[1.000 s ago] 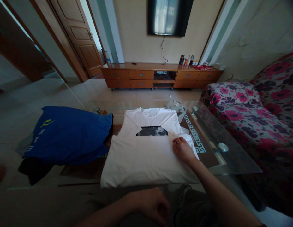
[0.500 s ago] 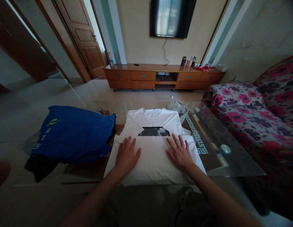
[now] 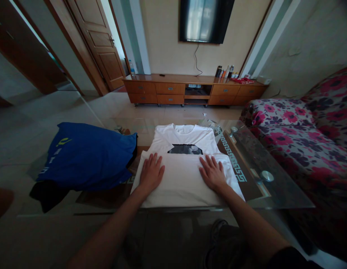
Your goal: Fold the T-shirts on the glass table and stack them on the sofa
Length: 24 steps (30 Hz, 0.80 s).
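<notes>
A white T-shirt [image 3: 181,183] lies on the glass table in front of me, its neckline at the far side. The lower part is folded up over the front, and a strip of dark print [image 3: 185,149] shows just beyond the fold. My left hand [image 3: 151,172] rests flat on the folded layer at its left side, fingers spread and pointing away. On the right side, my right hand [image 3: 214,173] lies flat on the same layer, also with fingers apart. Neither hand grips the cloth.
A blue garment [image 3: 89,157] with dark edges lies on the table's left. The glass table [image 3: 288,194] reaches right toward a floral sofa [image 3: 285,138]. Beyond stand a wooden cabinet [image 3: 170,89] with bottles [image 3: 225,71] and a wall-mounted television [image 3: 205,20].
Both hands have moved slightly away from me with the T-shirt, whose near edge now lies farther in from the table's front edge. The hands stay flat and spread.
</notes>
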Each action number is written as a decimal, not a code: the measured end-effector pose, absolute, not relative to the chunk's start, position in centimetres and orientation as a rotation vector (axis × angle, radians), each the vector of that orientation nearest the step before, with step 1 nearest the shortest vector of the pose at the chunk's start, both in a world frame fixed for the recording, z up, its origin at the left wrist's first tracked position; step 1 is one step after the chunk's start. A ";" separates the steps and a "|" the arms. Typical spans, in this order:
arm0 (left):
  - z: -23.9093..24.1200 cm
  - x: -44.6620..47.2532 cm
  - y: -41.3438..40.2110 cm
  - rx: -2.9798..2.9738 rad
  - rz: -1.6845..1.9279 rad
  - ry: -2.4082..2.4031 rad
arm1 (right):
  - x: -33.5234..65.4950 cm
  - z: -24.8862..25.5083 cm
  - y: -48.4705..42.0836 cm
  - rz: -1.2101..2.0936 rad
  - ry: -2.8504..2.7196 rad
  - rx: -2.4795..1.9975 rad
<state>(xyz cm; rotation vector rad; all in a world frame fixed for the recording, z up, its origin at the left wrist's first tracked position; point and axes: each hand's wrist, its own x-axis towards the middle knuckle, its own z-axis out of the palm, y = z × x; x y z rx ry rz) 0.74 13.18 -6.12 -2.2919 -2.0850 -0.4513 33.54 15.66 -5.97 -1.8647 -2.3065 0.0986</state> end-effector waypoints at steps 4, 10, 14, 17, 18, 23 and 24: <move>-5.9 2.4 11.1 -2.455 -0.468 -1.949 | 31.3 -5.5 14.1 0.040 -2.173 -1.964; -6.3 2.5 10.4 -2.540 -0.442 -1.955 | 28.8 -6.0 11.5 0.200 -2.267 -1.969; -5.8 3.8 10.2 -2.527 -0.506 -1.900 | 27.3 -5.8 11.2 0.111 -2.270 -1.891; -5.9 5.6 9.0 -2.639 -0.520 -1.788 | 25.6 -5.6 10.6 0.099 -2.393 -1.699; -6.1 6.1 8.5 -2.667 -0.514 -1.771 | 25.2 -5.7 10.4 0.114 -2.426 -1.657; -6.8 6.2 7.3 -2.651 -0.483 -1.817 | 25.8 -5.9 9.6 0.191 -2.493 -1.589; -6.9 5.7 7.2 -2.634 -0.475 -1.841 | 26.5 -5.8 9.5 0.190 -2.498 -1.585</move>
